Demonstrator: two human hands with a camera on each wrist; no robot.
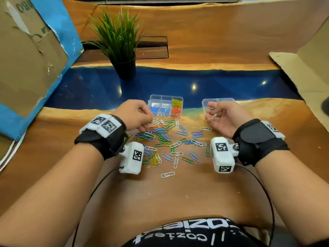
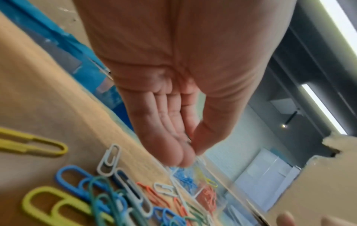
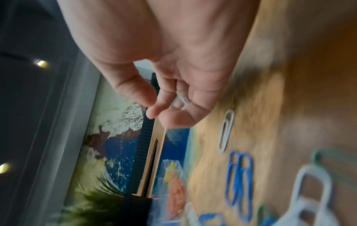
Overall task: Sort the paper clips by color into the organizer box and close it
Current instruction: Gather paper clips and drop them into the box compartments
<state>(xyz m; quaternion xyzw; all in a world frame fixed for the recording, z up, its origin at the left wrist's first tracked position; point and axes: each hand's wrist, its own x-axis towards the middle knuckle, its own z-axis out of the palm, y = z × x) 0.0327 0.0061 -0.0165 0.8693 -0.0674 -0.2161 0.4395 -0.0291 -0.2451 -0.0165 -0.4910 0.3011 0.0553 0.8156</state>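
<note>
your left hand [image 1: 135, 114] hangs knuckles-up over the far left edge of a loose heap of paper clips [image 1: 166, 139], its fingers drawn together with the thumb closed against the fingertips [image 2: 185, 159]; something thin and dark shows in that pinch in the left wrist view, but you cannot tell what it is. your right hand [image 1: 225, 116] is turned palm-up to the right of the heap, fingers loosely curled, with a white paper clip [image 1: 214, 116] lying held among them, thumb close beside the index finger. the organizer box [image 1: 166, 106] sits open just beyond the heap, between your two hands and nearer the left; blue clips fill its two near-left compartments, orange clips the near-right, yellow clips the far-right. its clear lid [image 1: 218, 101] lies apart, behind your right hand. the heap mixes blue, green, white, yellow and a few orange clips on the wooden table [image 1: 160, 193]. a potted plant [image 1: 119, 43] stands further back on the blue strip.
</note>
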